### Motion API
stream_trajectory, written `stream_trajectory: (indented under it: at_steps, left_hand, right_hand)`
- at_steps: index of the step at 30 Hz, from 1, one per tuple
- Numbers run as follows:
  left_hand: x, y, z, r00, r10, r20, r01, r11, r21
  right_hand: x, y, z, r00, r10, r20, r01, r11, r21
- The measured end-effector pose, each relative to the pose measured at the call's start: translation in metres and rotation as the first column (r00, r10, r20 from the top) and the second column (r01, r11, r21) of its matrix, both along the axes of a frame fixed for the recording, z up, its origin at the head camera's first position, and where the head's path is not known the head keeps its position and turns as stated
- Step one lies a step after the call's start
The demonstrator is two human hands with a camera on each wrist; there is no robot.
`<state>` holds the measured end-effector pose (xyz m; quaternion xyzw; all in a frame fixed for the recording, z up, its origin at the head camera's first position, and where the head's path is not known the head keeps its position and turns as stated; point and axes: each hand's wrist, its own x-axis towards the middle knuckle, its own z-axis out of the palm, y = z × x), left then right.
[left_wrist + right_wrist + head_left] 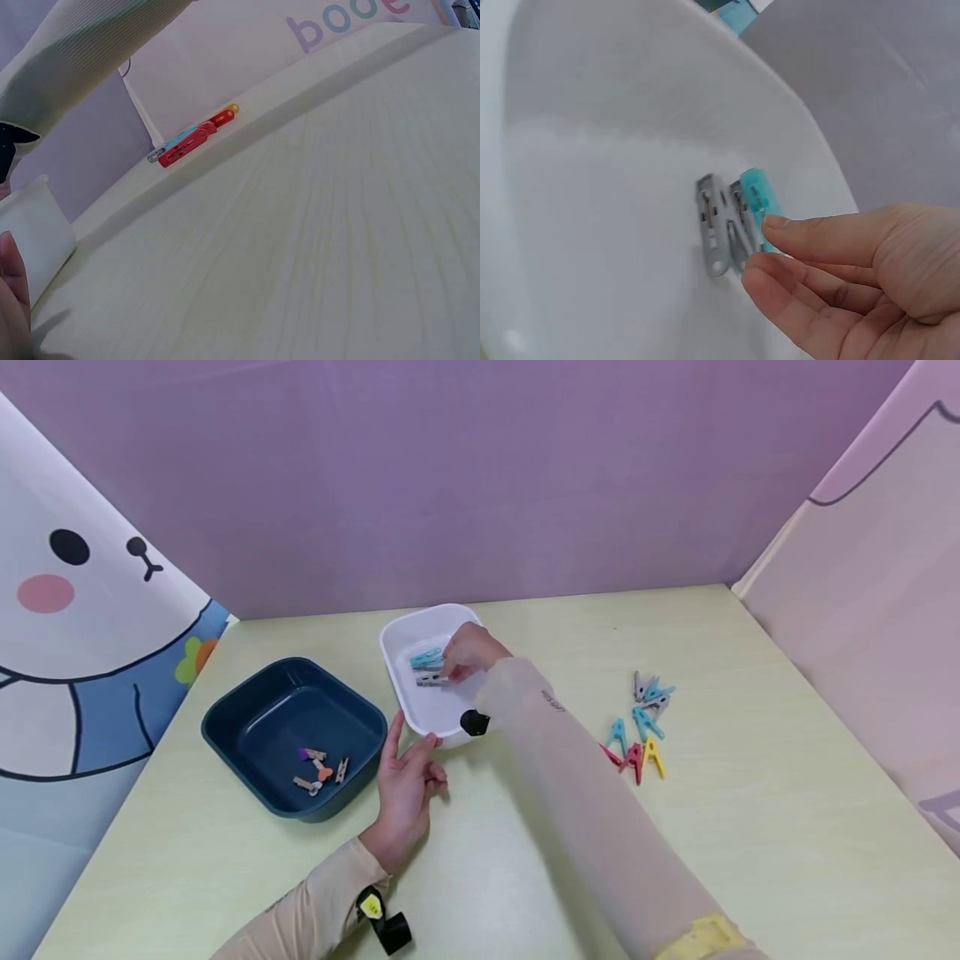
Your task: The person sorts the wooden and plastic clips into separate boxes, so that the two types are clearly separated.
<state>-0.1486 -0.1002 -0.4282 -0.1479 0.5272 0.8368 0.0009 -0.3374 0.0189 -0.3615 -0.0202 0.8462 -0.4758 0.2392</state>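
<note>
My right hand (472, 650) reaches into a white plastic basin (396, 652), with thumb and fingertips close beside the clothespins and slightly apart from each other. On the basin floor lie a grey clothespin (712, 225) and a turquoise clothespin (759, 191), with another grey one between them, partly behind the fingertips. Whether the fingertips touch them I cannot tell. My left hand (408, 789) is at the basin's near corner, fingers extended, between it and a dark blue basin (247, 777); its fingertips appear to touch the white basin.
Inside the dark blue basin lie several small wooden clothespins (322, 771) with coloured decorations. To the right on the table (750, 827) is a loose group with grey, blue clothespins (647, 723), red clothespins (633, 762) and a yellow clothespin (654, 757). A purple backdrop (480, 485) stands behind.
</note>
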Motion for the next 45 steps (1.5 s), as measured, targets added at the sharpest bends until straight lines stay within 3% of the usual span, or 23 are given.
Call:
stream_trajectory:
  at_steps: [9, 22, 29, 45]
  left_hand:
    - [-0.001, -0.001, 0.0, 1.0, 0.001, 0.004, -0.001, 1.0, -0.003]
    - [-0.003, -0.002, -0.002, 1.0, 0.008, -0.011, -0.008, 1.0, 0.001]
    - [-0.003, -0.003, -0.001, 1.0, 0.017, -0.01, -0.017, 1.0, 0.002]
    - [-0.003, -0.003, -0.001, 1.0, 0.018, -0.002, -0.018, 1.0, 0.003]
  right_hand:
    - [0.002, 0.015, 0.019, 0.995, 0.065, -0.072, -0.063, 0.998, 0.022]
    - [0.003, 0.049, 0.033, 0.993, 0.096, -0.069, -0.091, 0.994, 0.06]
    - [0.004, 0.069, 0.041, 0.99, 0.104, -0.097, -0.103, 0.994, 0.022]
    - [0.023, 0.119, 0.054, 0.966, 0.138, -0.219, -0.139, 0.99, 0.01]
